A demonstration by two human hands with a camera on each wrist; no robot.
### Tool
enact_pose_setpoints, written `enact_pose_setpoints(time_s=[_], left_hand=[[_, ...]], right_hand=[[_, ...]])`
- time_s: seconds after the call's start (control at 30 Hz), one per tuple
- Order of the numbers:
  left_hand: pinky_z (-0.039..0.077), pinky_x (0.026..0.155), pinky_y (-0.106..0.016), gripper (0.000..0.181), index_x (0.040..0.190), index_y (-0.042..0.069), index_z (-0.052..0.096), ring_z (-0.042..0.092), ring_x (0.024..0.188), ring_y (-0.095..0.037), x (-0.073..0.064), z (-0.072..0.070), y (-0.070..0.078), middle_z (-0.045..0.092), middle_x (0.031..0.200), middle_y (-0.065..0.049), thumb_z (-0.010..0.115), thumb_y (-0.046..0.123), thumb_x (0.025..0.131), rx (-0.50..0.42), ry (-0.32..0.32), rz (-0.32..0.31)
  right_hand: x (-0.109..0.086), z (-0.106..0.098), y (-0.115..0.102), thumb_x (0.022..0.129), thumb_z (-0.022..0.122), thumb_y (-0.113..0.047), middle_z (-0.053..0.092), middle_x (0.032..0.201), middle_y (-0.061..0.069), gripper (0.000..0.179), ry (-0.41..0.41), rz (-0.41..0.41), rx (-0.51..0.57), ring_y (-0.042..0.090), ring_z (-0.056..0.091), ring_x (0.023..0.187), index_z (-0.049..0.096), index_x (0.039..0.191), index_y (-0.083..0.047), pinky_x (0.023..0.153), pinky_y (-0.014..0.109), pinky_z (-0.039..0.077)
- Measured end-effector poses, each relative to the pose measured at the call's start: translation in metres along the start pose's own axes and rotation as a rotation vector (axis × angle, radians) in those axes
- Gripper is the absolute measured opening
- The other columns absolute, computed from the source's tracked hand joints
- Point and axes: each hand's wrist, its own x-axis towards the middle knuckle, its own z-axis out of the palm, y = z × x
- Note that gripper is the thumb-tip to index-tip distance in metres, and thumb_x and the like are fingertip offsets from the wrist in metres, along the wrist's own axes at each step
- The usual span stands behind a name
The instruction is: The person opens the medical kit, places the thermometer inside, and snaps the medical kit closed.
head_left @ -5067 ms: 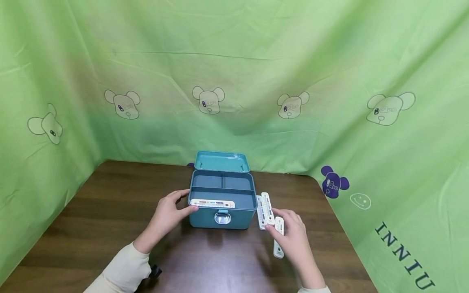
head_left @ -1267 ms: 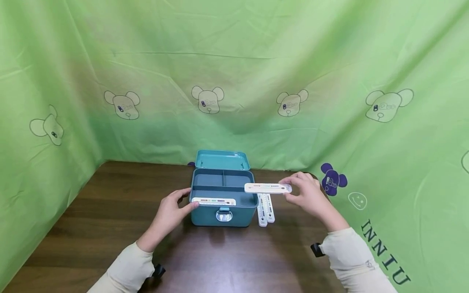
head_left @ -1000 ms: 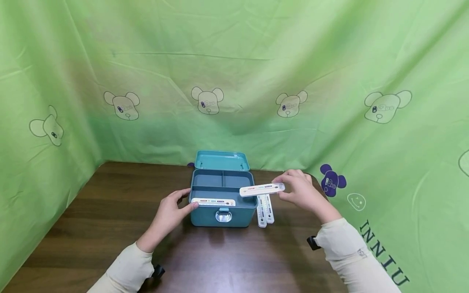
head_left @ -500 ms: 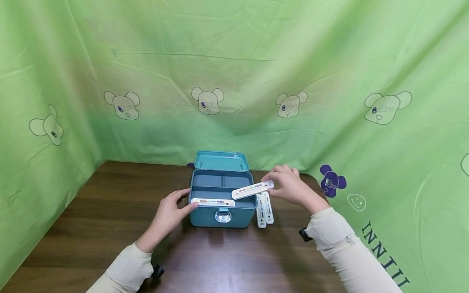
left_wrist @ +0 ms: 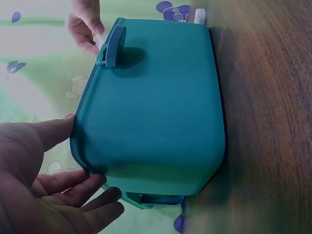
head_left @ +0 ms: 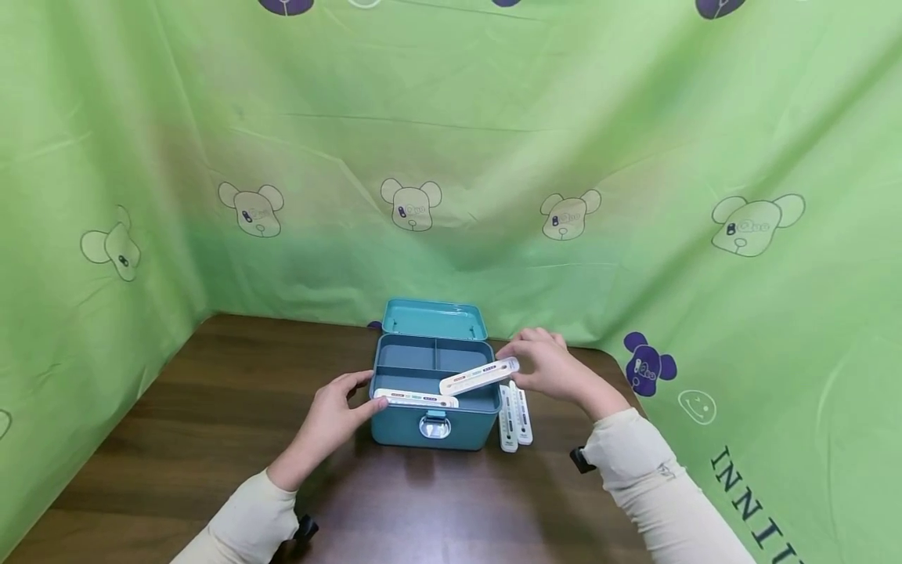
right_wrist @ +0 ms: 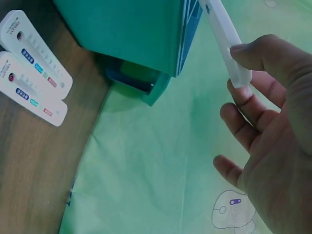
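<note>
A teal metal box (head_left: 458, 429) stands with its lid (head_left: 434, 319) tipped back, and its inside is divided into compartments. My left hand (head_left: 331, 419) holds the box's near left corner, thumb at the front rim and fingers by the left side. One white thermometer (head_left: 416, 398) lies along the front wall of the large front compartment. Pinched by one end in my right hand (head_left: 546, 368) is another white thermometer (head_left: 479, 377), slanting over that compartment, its far end low and to the left. Contact of this end with the box cannot be told.
On the table to the right of the box lie two more white thermometers (right_wrist: 36, 56), side by side. A wooden table (head_left: 211, 407) carries everything. Green printed cloth (head_left: 479, 141) hangs behind and at both sides.
My right hand took up a thermometer from the table, brought it over the box, then moved left and tilted it. My left hand kept its hold. The head view has shifted slightly.
</note>
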Motion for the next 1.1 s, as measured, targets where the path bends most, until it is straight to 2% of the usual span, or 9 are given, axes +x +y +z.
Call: enact_pose_setpoints(time_s=[0.17,0.33,0.77,1.1], left_hand=[[0.052,0.105,-0.052,0.064,0.140,0.005,0.062,0.061,0.128,-0.033,0.000,0.000,-0.003,0.064,0.137,-0.014,0.082,0.035,0.088,0.004,0.004,-0.005],[0.052,0.105,-0.052,0.064,0.140,0.005,0.061,0.060,0.129,-0.034,0.002,-0.003,-0.004,0.064,0.137,-0.014,0.082,0.036,0.088,0.003,0.012,-0.004],[0.051,0.106,-0.053,0.065,0.141,0.005,0.061,0.060,0.129,-0.033,0.002,0.001,-0.004,0.064,0.138,-0.014,0.082,0.036,0.088,0.014,-0.003,-0.014],[0.051,0.105,-0.053,0.064,0.140,0.005,0.061,0.060,0.129,-0.034,0.003,0.002,-0.004,0.064,0.137,-0.014,0.082,0.036,0.088,0.013,-0.002,-0.011]], right_hand=[[0.003,-0.002,0.000,0.086,0.078,-0.015,0.065,0.115,-0.001,0.035,-0.042,-0.019,0.016,0.026,0.052,0.117,0.075,0.120,-0.017,0.098,0.052,0.032],[0.009,-0.003,0.001,0.086,0.080,-0.016,0.066,0.113,-0.001,0.031,-0.046,-0.048,0.016,0.026,0.054,0.115,0.076,0.117,-0.019,0.100,0.053,0.032],[0.016,0.008,-0.007,0.089,0.077,-0.017,0.066,0.120,0.002,0.029,-0.092,-0.079,0.026,0.028,0.053,0.122,0.075,0.119,-0.018,0.104,0.057,0.031],[0.027,0.015,-0.014,0.087,0.080,-0.017,0.067,0.124,0.003,0.029,-0.126,-0.070,0.053,0.027,0.052,0.123,0.076,0.116,-0.017,0.108,0.057,0.028]])
